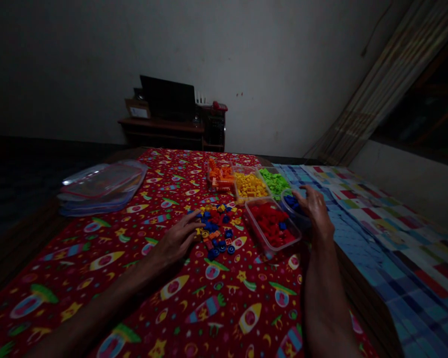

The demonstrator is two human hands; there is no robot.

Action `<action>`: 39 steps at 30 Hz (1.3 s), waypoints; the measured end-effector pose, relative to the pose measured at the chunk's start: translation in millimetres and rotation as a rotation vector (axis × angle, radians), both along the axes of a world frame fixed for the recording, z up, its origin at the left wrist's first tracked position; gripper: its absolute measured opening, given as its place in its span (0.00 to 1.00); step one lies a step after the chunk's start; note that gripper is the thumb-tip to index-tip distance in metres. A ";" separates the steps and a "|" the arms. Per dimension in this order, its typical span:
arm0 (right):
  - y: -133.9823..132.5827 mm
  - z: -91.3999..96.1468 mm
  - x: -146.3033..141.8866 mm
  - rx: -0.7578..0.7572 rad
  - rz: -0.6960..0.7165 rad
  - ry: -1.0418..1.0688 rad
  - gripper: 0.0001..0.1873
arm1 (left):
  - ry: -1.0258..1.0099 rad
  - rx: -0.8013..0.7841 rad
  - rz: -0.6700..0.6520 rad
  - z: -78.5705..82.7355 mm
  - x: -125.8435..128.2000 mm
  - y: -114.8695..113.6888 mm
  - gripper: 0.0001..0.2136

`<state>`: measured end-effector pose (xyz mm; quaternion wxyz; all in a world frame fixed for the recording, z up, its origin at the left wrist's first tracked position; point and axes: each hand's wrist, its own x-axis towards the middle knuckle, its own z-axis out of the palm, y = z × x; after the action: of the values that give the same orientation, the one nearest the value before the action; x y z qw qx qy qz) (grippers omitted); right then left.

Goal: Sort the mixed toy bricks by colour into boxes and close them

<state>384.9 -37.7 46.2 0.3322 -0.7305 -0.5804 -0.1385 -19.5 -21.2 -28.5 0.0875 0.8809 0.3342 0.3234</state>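
Note:
My left hand [179,236] lies with fingers stretched out at the left edge of a mixed pile of toy building blocks [211,223] in blue, yellow, red and orange. Some blue wheel-like pieces [222,246] lie at the pile's near side. Over a round tub of blue blocks [291,203] is my right hand [314,206], its fingers apart and no block visible in them. It partly hides that tub. Beside it, a clear tub [272,243] holds red blocks, with one blue block [282,225] among them.
Behind stand clear tubs of orange blocks [222,174], yellow blocks [251,185] and green blocks [274,182]. Stacked clear lids [100,186] lie at the left on the red patterned tablecloth [171,288]. A bed [381,238] adjoins the table's right side; a desk with a monitor [168,99] stands beyond.

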 end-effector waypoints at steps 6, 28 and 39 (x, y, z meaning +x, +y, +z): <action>14.9 22.2 -50.2 0.058 0.168 0.147 0.15 | 0.032 -0.016 -0.087 -6.8 0.2 0.2 0.12; -2.0 -21.3 -195.0 -0.734 0.841 -0.295 0.15 | 0.296 0.110 -0.010 1.2 11.0 -12.3 0.11; 5.7 -11.5 -167.8 -0.620 0.818 -0.264 0.10 | 0.243 0.083 -0.025 3.5 10.6 -10.9 0.10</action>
<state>217.1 -32.0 34.7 0.0516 -0.4847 -0.8685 0.0897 -8.9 -32.1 -25.0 0.0139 0.9205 0.3179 0.2268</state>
